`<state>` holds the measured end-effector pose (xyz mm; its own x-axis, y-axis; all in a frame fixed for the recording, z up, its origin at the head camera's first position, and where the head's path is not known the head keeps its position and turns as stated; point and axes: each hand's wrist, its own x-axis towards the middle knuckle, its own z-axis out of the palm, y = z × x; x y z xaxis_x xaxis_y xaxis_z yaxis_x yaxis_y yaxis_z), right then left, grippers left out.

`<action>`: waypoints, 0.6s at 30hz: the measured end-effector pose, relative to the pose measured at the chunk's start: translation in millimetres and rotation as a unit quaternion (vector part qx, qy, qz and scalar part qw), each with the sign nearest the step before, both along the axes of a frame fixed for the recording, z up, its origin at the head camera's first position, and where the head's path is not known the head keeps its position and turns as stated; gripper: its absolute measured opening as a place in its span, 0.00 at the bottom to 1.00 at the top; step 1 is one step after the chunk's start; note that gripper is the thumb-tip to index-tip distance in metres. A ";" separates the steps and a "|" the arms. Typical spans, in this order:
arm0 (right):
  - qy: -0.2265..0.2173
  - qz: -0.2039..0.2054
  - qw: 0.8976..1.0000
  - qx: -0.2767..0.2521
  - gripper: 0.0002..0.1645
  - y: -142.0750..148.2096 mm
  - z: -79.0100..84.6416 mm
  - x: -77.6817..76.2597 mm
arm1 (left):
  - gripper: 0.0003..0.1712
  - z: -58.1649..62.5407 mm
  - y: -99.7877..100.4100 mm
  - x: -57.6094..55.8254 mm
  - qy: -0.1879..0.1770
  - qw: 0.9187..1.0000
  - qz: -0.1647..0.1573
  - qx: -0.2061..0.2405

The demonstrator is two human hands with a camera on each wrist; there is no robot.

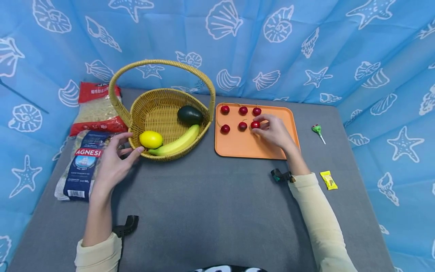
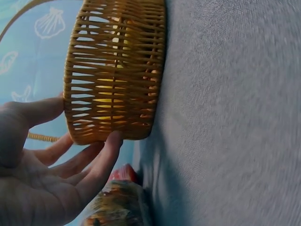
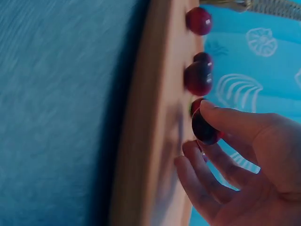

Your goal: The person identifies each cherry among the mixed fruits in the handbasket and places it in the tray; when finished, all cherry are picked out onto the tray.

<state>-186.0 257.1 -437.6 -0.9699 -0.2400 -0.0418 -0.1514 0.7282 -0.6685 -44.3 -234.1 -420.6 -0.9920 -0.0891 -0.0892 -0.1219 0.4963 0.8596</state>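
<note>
A wicker basket [image 1: 163, 90] with a tall arched handle stands on the left half of the table. Inside it lie a lemon [image 1: 151, 139], a banana [image 1: 180, 142] and a dark avocado [image 1: 190, 115]. My left hand [image 1: 115, 160] holds the basket's left end, thumb and fingers spread around it; the left wrist view shows fingertips against the woven wall [image 2: 113, 101]. Over an orange tray [image 1: 238, 147], my right hand [image 1: 273, 130] pinches a red cherry [image 3: 205, 128] between thumb and fingers. Several other cherries [image 1: 225, 129] sit on the tray in two rows.
Left of the basket lie a blue AGNESI pasta bag [image 1: 83, 166] and a red-and-clear bag [image 1: 96, 107]. A green-wrapped lollipop [image 1: 317, 130] and a small yellow packet [image 1: 328, 180] lie right of the tray. A blue seashell-patterned curtain [image 1: 190, 30] hangs behind the grey table [image 1: 204, 211].
</note>
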 end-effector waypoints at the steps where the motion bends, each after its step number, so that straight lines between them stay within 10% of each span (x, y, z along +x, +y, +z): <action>1: -0.003 0.000 1.000 0.006 0.23 1.4 -2.7 -1.3 | 0.40 1.4 -0.4 0.5 -0.005 1.000 -0.003 -0.011; 18: -0.036 0.011 0.999 0.009 0.30 9.6 -6.4 -5.8 | 0.41 53.0 -34.0 9.7 -0.056 0.982 -0.095 -0.153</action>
<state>-191.8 266.7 -444.0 -0.9588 -0.2596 -0.1155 -0.1194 0.7370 -0.6653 -34.6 -268.0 -367.6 -0.9788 0.0569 -0.1967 -0.0877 0.7518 0.6536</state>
